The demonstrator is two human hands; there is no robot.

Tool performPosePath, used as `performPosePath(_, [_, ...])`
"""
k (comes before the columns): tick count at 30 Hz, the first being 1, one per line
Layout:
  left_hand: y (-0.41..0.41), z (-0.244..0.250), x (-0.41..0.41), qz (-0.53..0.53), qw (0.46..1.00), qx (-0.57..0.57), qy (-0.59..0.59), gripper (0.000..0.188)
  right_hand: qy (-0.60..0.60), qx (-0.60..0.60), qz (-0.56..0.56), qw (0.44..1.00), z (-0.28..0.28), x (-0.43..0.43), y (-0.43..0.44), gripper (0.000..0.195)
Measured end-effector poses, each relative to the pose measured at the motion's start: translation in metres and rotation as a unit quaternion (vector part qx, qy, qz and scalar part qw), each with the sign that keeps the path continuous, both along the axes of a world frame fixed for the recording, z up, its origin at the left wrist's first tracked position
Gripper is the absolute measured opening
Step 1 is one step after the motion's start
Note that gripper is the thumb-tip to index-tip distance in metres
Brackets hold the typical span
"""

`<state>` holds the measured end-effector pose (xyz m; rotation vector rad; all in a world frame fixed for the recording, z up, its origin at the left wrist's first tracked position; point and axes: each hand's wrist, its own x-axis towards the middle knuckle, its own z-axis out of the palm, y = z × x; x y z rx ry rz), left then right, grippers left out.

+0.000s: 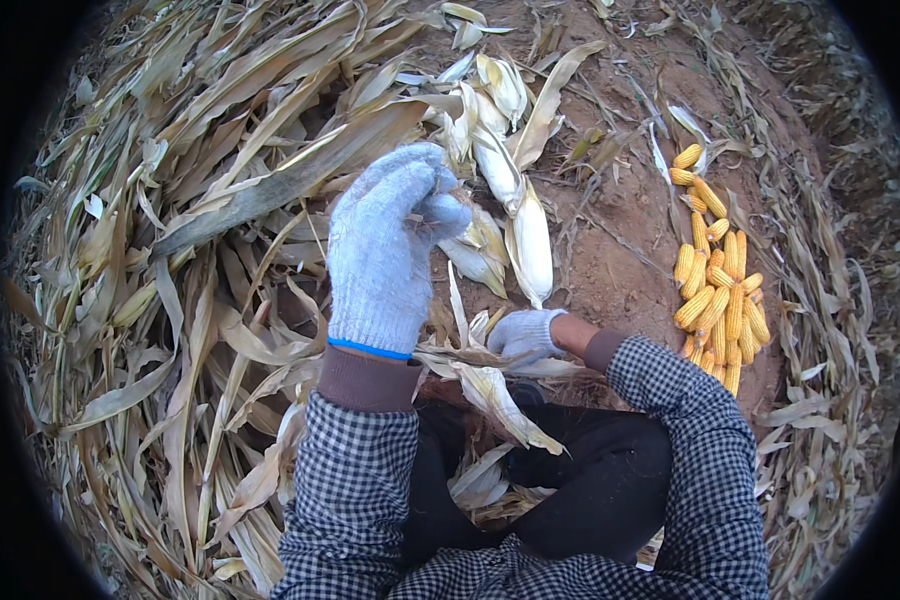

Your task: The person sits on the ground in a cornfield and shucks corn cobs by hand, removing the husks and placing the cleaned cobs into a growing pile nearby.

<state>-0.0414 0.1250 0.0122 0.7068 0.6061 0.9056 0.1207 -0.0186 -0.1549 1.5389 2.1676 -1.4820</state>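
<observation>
My left hand (394, 225), in a whitish knit glove with a blue cuff edge, is raised with curled fingers above ears of corn in the husk. Whether anything is between its fingers cannot be told. Lower and to the right, my right hand (526, 335), gloved too, is at a partly opened corn husk (480, 327); its fingertips are hidden, so its hold is unclear. Just beyond it lies an ear in a pale husk (532, 244), with more husked-in ears (501, 169) behind. A loose husk (499, 401) hangs over my lap.
A pile of bare yellow corn cobs (720, 300) lies on reddish soil (622, 262) at the right. Dry corn stalks and leaves (217, 172) heap up across the left side. More dry leaves (810, 247) run along the right edge.
</observation>
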Motion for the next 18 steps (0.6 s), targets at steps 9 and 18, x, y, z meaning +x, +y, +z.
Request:
performPosePath(9, [-0.010,-0.002,0.001,-0.002,1.000,0.023,0.020,0.024,-0.249,0.206,-0.402,0.856,-0.023,0.064,0.020,0.038])
performPosePath(18, [-0.017,-0.003,0.009,-0.035,0.999,0.000,0.022,0.024,-0.270,0.017,-0.488,0.830,-0.057,0.059,0.021,0.094])
